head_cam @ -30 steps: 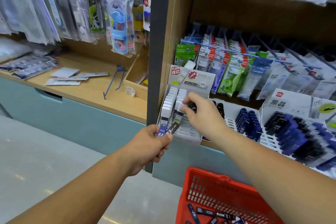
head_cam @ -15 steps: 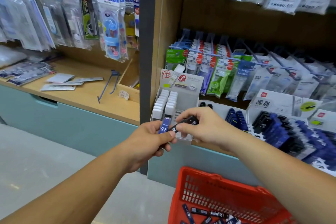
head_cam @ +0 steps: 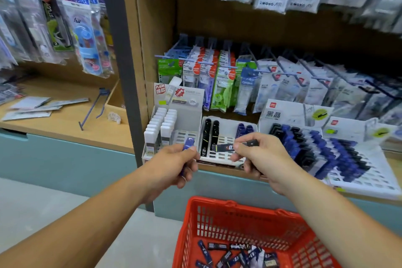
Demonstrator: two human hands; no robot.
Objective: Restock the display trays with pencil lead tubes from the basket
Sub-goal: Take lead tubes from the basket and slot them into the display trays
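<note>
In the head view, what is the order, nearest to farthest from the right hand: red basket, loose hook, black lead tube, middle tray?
1. black lead tube, pinched in the right hand.
2. middle tray, just behind the hand.
3. red basket, below.
4. loose hook, far left shelf.

Left of the middle tray (head_cam: 226, 139) stood the left tray (head_cam: 186, 123); right of it lay the wide tray (head_cam: 378, 178); packets (head_cam: 221, 85) hung behind it; the basket (head_cam: 239, 205), holding lead tubes (head_cam: 227, 255), sat below, before it.
</note>
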